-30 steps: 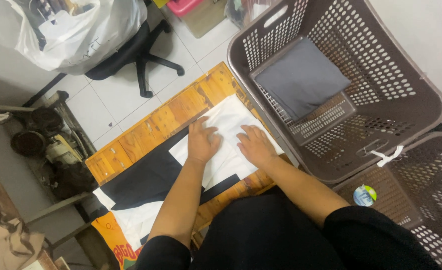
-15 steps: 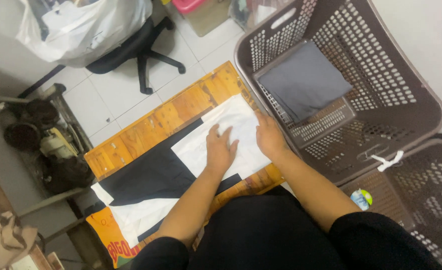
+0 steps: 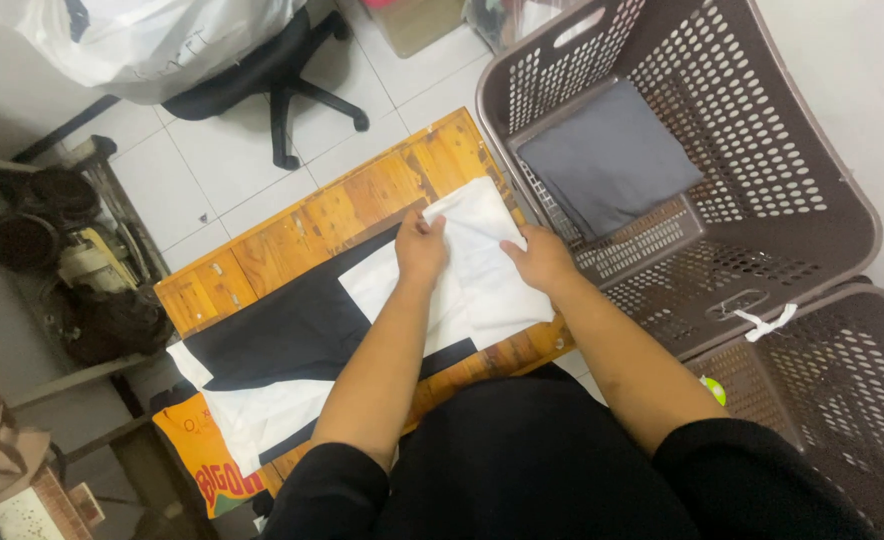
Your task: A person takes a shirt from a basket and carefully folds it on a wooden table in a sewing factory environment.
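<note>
The basket (image 3: 762, 190), brown plastic with many holes, is the biggest thing here; it stands just beside the table, at the person's right, so a folded piece can go in with a short reach. 1 folded grey cloth (image 3: 607, 160) already lies flat inside it, against the wall nearest the table. A 2nd basket (image 3: 842, 400) of the same kind stands below it, near the person's right knee.

The table (image 3: 292, 245) is low and wooden, with orange-brown boards. It gives a flat, hard surface, which I think is why the cloths are spread on it and not on the lap. A black cloth (image 3: 282, 335) lies wide across it, under the white pieces.

The white cloth (image 3: 487, 275) lies at the far right end of the table, partly over the black one and close to the first basket. It looks folded into a rough rectangle with a raised top edge.

The left hand (image 3: 420, 250) is closed on that top edge, fingers curled around the fold, probably to keep the layers together. The right hand (image 3: 540, 262) rests at the right side of the white cloth, fingers half bent and pressing on it; whether it pinches the fabric I cannot tell.

An office chair (image 3: 272, 80) stands on the tiles beyond the table.
</note>
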